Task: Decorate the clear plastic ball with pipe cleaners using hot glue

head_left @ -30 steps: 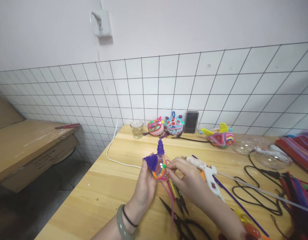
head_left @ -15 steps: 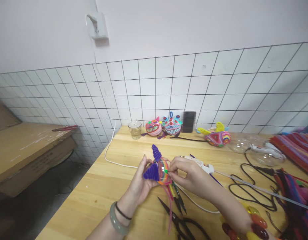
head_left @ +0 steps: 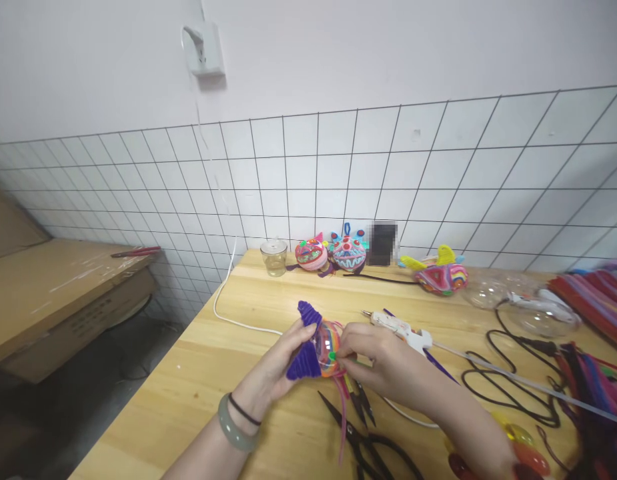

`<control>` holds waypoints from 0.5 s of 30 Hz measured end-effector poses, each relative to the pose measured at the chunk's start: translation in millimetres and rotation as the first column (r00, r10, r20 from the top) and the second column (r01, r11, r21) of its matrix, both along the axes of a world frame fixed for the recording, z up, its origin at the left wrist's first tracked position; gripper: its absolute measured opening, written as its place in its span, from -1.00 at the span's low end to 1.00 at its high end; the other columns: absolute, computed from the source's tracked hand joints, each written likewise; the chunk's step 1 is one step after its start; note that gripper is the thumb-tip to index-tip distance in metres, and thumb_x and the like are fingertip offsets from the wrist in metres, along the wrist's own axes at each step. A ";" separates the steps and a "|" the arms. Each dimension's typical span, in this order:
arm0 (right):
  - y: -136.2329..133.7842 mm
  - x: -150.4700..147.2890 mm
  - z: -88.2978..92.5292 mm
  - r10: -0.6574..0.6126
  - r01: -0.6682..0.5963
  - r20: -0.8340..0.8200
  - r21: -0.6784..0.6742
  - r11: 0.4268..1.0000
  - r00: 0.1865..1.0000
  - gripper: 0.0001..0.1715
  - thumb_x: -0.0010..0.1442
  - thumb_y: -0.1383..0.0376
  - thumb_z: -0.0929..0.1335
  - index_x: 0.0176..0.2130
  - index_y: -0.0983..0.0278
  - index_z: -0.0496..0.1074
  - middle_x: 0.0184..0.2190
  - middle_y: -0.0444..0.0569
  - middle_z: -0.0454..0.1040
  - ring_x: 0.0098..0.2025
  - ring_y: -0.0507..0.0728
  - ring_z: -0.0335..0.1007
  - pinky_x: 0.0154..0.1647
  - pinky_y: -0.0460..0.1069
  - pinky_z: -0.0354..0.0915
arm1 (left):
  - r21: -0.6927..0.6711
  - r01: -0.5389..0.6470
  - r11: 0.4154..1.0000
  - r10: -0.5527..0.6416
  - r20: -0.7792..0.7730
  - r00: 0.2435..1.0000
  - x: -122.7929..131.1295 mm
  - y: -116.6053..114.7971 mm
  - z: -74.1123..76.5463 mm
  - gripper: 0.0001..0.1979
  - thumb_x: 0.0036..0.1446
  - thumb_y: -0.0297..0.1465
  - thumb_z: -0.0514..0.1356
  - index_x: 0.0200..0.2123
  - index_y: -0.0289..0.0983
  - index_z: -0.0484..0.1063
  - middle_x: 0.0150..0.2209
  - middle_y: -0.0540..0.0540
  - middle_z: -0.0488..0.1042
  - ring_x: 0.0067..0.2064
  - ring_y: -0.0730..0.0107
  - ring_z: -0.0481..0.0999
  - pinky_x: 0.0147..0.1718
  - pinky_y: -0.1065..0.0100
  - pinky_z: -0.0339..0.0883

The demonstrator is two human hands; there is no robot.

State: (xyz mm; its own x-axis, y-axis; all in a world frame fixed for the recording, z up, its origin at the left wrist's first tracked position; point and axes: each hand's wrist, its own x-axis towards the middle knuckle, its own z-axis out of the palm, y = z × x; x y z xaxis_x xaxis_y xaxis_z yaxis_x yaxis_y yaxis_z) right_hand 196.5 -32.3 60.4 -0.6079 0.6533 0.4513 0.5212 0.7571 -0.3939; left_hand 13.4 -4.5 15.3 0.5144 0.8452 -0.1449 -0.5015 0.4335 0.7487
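Observation:
A clear plastic ball made into a fish (head_left: 329,345), wrapped in rainbow pipe cleaners with purple ridged fins (head_left: 305,363), is held above the table. My left hand (head_left: 278,363) closes around its tail end, thumb on the upper fin. At the fish's right side my right hand (head_left: 375,357) pinches with thumb and forefinger at a small green piece (head_left: 332,357) against the ball. Its other fingers are curled. A pink pipe cleaner (head_left: 343,427) hangs below the fish. Under it lie black-handled scissors (head_left: 358,440) and dark-tipped pliers (head_left: 361,403).
A white glue gun (head_left: 398,328) lies beyond my right hand, its stick and black cable trailing right. Along the wall stand a lidded glass (head_left: 274,259), finished fish (head_left: 312,255), another fish (head_left: 442,275) and clear plastic shells (head_left: 543,313). Pipe cleaner bundles (head_left: 595,293) lie far right.
My left hand has shifted its grip, the thumb now over the upper purple fin, and the fish has turned slightly. The right fingers stay at the green piece. The view has shifted slightly left.

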 end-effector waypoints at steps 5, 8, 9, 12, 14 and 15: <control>-0.5 -1.9 -1.9 -0.029 0.030 0.018 -0.006 1.000 0.999 -0.78 0.14 0.53 0.27 -0.43 0.29 0.42 -0.49 -0.07 0.46 -0.42 0.04 0.34 -0.38 -0.11 0.24 | -0.048 0.012 0.999 -0.012 -0.010 1.000 1.9 0.0 3.5 -0.71 0.11 -0.25 0.23 -0.22 -0.37 0.52 -0.29 -0.19 0.60 -0.30 0.29 0.57 -0.25 0.33 0.40; -0.1 -1.1 -4.4 -0.064 0.065 0.029 -0.044 0.997 0.998 -0.82 0.15 0.51 0.30 -0.35 0.28 0.45 -0.42 -0.04 0.49 -0.38 0.06 0.39 -0.35 -0.09 0.27 | -0.085 0.001 0.996 -0.002 -0.020 1.000 2.2 -0.3 4.9 -0.69 0.12 -0.21 0.22 -0.24 -0.36 0.53 -0.29 -0.18 0.61 -0.33 0.30 0.56 -0.29 0.35 0.39; -0.1 -1.0 -4.9 -0.073 0.074 0.035 -0.053 0.996 0.997 -0.83 0.15 0.50 0.30 -0.33 0.28 0.46 -0.41 -0.04 0.49 -0.38 0.06 0.39 -0.35 -0.09 0.28 | -0.092 -0.002 0.996 0.001 -0.018 1.000 2.1 -0.2 4.6 -0.69 0.11 -0.20 0.23 -0.24 -0.35 0.53 -0.29 -0.17 0.61 -0.33 0.31 0.56 -0.30 0.35 0.39; -0.1 -1.4 -5.2 -0.064 0.066 0.037 -0.056 0.996 0.997 -0.81 0.18 0.49 0.29 -0.32 0.27 0.47 -0.41 -0.04 0.49 -0.37 0.07 0.40 -0.34 -0.09 0.29 | -0.092 -0.010 0.996 0.010 0.000 1.000 1.8 0.7 1.5 -0.70 0.08 -0.20 0.26 -0.26 -0.33 0.52 -0.30 -0.15 0.61 -0.34 0.32 0.56 -0.30 0.35 0.38; 0.1 -2.2 -5.2 -0.046 0.047 0.025 -0.047 0.998 0.999 -0.77 0.19 0.49 0.27 -0.34 0.26 0.47 -0.41 -0.04 0.48 -0.37 0.06 0.40 -0.35 -0.09 0.29 | -0.089 -0.007 0.996 0.009 0.015 1.000 1.7 1.4 -0.7 -0.72 0.06 -0.21 0.27 -0.27 -0.32 0.51 -0.33 -0.13 0.60 -0.37 0.33 0.55 -0.32 0.36 0.38; 0.3 -2.5 -5.4 -0.038 0.039 0.018 -0.045 0.998 0.999 -0.76 0.19 0.49 0.26 -0.35 0.25 0.47 -0.41 -0.05 0.48 -0.38 0.06 0.40 -0.35 -0.09 0.29 | -0.089 0.001 0.996 0.001 0.021 1.000 1.7 1.7 -1.3 -0.72 0.06 -0.21 0.28 -0.28 -0.32 0.51 -0.34 -0.13 0.60 -0.38 0.33 0.55 -0.33 0.36 0.37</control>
State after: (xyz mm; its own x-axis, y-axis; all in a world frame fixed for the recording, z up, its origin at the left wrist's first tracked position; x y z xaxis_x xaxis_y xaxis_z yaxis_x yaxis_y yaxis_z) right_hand 194.0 -32.1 54.9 -0.5893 0.6958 0.4106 0.5564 0.7180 -0.4182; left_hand 15.1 -2.8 14.0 0.5178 0.8298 -0.2083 -0.5168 0.4974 0.6968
